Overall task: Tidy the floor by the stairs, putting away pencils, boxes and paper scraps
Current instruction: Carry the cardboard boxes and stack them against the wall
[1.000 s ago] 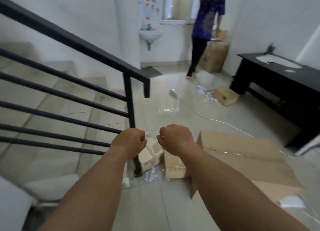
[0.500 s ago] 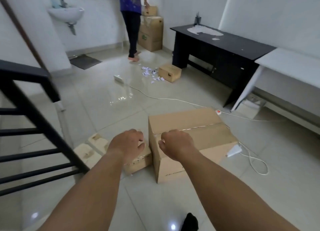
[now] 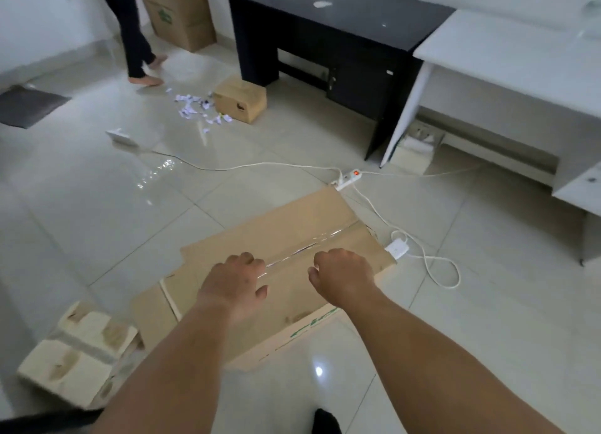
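Observation:
A large taped cardboard box [image 3: 292, 235] stands on the tiled floor right in front of me. My left hand [image 3: 235, 284] and my right hand [image 3: 341, 276] hover over its near top edge, fingers curled shut, holding nothing. Two pale small boxes [image 3: 78, 352] lie at the lower left beside the big box. Farther off, a small brown box [image 3: 242, 99] sits by the black desk, with torn paper scraps [image 3: 198, 108] scattered to its left. No pencils are visible.
A white power strip [image 3: 348, 178] and its cables [image 3: 432, 264] trail across the floor right of the big box. A black desk [image 3: 328, 27] and a white desk [image 3: 507, 62] line the right wall. Another person's legs [image 3: 136, 43] stand by stacked boxes [image 3: 182, 14] at the back.
My view has swung right and down, away from the stair railing, toward the big box. Both hands have stayed curled and now hang over the box's top.

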